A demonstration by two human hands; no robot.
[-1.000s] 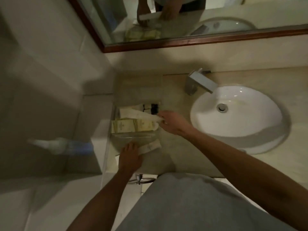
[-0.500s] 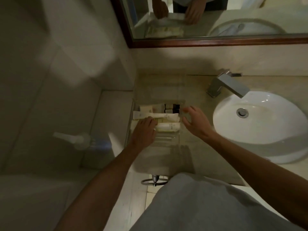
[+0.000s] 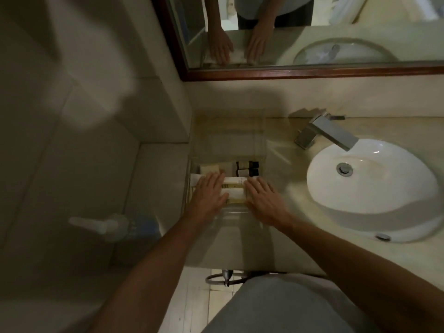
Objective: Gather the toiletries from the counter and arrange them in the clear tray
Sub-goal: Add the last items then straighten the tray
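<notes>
A clear tray (image 3: 240,212) sits on the beige counter, left of the sink. Inside it lie white and cream toiletry packets (image 3: 235,191), side by side, with small dark bottles (image 3: 247,168) and a cream box (image 3: 210,168) at the far end. My left hand (image 3: 209,194) lies flat, fingers spread, on the left part of the packets. My right hand (image 3: 262,197) lies flat on their right part. Neither hand grips anything. The hands cover much of the packets.
A white round sink (image 3: 372,186) with a square chrome tap (image 3: 326,133) fills the right side. A wood-framed mirror (image 3: 312,32) hangs behind the counter. A white pump bottle (image 3: 108,224) stands on the low ledge to the left. A towel ring (image 3: 223,278) hangs below the counter edge.
My left hand carried a white packet from the counter front into the tray. Both hands now rest flat on the packets; the right hand moved left onto them.
</notes>
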